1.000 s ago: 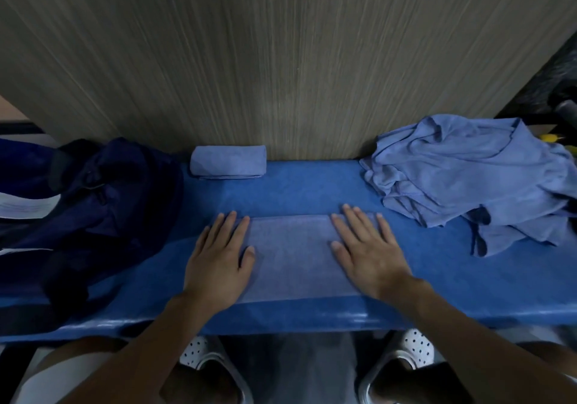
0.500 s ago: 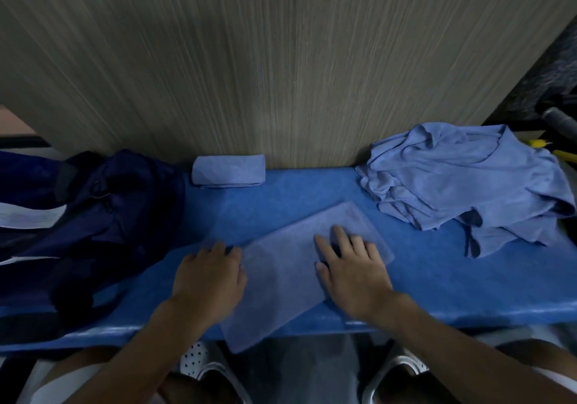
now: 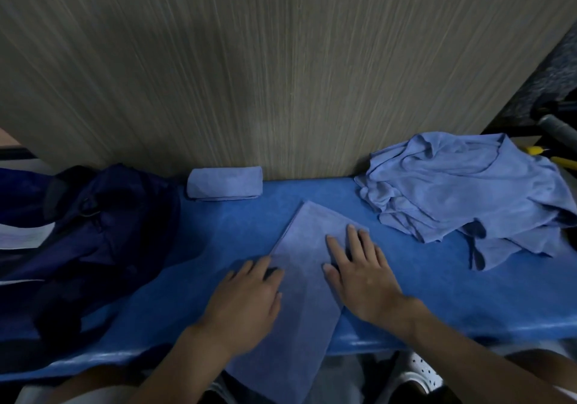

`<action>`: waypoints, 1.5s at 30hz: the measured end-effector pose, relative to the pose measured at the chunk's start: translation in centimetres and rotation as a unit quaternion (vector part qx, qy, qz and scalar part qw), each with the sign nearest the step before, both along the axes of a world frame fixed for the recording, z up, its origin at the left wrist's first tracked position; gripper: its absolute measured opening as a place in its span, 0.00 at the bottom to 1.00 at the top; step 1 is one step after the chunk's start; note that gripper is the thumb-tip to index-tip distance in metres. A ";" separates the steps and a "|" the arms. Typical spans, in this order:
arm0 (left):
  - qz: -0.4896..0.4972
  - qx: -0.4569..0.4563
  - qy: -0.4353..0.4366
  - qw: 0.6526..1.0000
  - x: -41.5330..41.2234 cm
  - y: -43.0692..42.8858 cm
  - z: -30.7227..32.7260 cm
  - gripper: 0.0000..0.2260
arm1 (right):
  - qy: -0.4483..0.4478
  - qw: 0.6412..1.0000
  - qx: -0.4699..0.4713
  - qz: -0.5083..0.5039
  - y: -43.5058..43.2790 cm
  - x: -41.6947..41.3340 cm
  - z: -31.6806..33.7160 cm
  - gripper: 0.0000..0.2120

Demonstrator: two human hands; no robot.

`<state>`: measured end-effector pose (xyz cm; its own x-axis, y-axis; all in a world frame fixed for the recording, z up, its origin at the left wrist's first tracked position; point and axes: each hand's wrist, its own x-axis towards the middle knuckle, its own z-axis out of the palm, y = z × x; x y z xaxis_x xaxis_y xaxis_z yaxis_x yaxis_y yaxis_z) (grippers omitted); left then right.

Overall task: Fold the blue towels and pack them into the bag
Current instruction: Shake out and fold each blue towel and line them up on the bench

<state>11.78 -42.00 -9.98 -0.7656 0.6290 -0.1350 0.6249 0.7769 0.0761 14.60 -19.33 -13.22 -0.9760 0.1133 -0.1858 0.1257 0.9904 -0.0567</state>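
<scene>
In the head view, your left hand and right hand press flat on the half-folded towel, gripping nothing. It lies slanted over the front edge of the blue table; lifting both hands could let it slide off.

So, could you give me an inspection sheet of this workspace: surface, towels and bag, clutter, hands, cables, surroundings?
Surface: blue bench top, against a wall.
Job's things: flat towel lies diagonally, its near end hanging over the front edge; folded towel at the wall; pile of unfolded towels on the right; dark blue bag on the left.
Clutter: yellow items and grey tube far right, too dim to identify.
Grippers: left hand rests on the flat towel's left edge; right hand presses flat on it.
Cables: nothing seen.
Surroundings: wood-grain wall panel; white perforated shoe below.
</scene>
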 end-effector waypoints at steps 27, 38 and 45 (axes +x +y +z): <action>0.285 0.295 -0.160 0.898 -12.2 3.1 -1.3 0.06 | 0.068 0.974 -0.163 -0.139 2.8 -9.9 0.9 0.22; 0.296 0.391 -0.307 0.816 -12.7 3.6 0.1 0.07 | 0.019 0.866 -0.479 -0.144 3.2 -9.9 1.9 0.15; 0.291 0.415 -0.272 0.818 -13.3 3.0 0.0 0.07 | 0.066 0.867 -0.481 -0.110 3.9 -10.1 2.0 0.02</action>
<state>-1.47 -39.00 -10.01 -0.9365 0.2274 -0.2670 -0.1345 0.4702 0.8722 4.54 -15.47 -11.19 -0.9704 0.1541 -0.1859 0.2353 0.4297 -0.8718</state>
